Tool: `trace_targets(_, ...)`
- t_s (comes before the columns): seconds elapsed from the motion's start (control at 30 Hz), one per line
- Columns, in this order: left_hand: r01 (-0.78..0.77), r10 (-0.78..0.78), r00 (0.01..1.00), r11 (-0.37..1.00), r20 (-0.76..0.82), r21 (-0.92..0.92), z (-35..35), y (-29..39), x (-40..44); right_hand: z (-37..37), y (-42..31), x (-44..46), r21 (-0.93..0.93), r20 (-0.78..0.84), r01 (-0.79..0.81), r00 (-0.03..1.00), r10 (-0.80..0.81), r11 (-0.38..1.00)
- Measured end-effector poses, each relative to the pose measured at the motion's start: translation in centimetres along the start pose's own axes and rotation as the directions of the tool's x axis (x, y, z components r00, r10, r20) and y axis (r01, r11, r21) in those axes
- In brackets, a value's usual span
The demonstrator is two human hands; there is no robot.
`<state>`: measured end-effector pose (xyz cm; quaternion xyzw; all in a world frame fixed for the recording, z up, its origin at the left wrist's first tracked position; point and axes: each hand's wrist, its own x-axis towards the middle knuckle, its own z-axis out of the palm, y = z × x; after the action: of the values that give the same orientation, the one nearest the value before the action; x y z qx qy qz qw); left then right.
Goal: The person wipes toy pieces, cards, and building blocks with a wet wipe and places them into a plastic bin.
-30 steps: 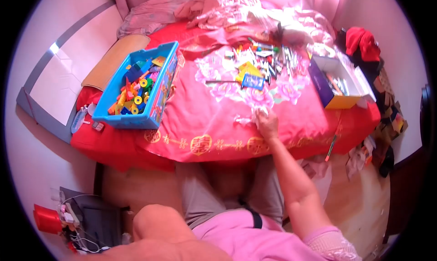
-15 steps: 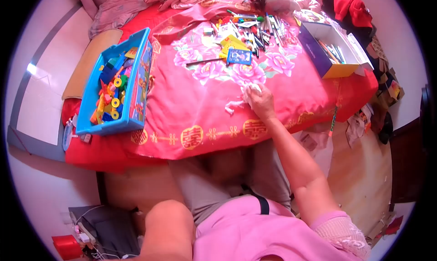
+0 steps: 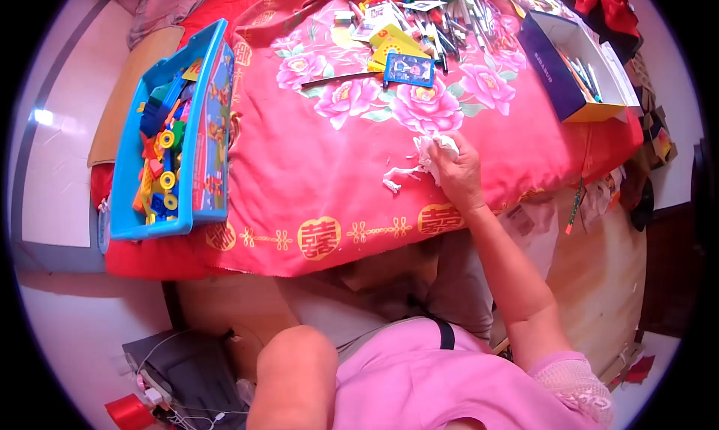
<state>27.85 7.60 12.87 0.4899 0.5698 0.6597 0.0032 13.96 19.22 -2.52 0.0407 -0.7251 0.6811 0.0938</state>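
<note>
My right hand point(image 3: 458, 174) is closed around a crumpled white tissue point(image 3: 430, 154) over the near part of the red bedspread point(image 3: 299, 160). Thin twisted white strips point(image 3: 392, 181) trail from the tissue to the left across the cloth. Beyond the hand lies a small blue picture case point(image 3: 409, 70) beside a yellow card point(image 3: 395, 46). A heap of pens and markers point(image 3: 449, 29) spreads behind these. Of my left arm point(image 3: 296, 374), only a bent part shows at the bottom; the left hand is out of sight.
On the left, a blue bin point(image 3: 153, 230) holds colourful toy blocks. A dark blue and white box point(image 3: 552, 74) with several pens inside stands at the right. A long dark stick point(image 3: 341, 79) lies left of the case. Cables point(image 3: 180, 411) and a red object point(image 3: 129, 413) are at lower left.
The view has shifted, so the bedspread's far items sit higher. My right hand still grips the tissue, which now shows more of its crumpled surface.
</note>
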Motion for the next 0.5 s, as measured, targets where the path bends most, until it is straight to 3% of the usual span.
trace_targets(0.13, -0.004, 0.004, 1.000, 1.000, -0.009, -0.026, -0.2, -1.0, 0.0, -0.2, -0.6, -0.1, -0.022, -0.018, 0.033, 0.999, -0.033, 0.999)
trace_targets(0.27, 0.002, -0.004, 0.999, 0.999, -0.039, -0.044, -0.4, -1.7, 0.1, -0.1, -0.3, -0.1, 0.134, -0.002, -0.034, 0.999, 0.035, 0.990)
trace_targets(0.37, 0.006, -0.008, 1.000, 0.998, -0.029, -0.056, -0.8, -2.3, 0.0, -0.2, -0.4, -0.2, 0.104, 0.004, -0.086, 0.996, 0.086, 0.991)
trace_targets(0.5, 0.016, -0.018, 0.999, 0.998, -0.036, -0.065, -0.8, -2.6, 0.2, -0.2, 0.0, -0.2, 0.092, -0.022, 0.000, 1.000, 0.002, 0.996)
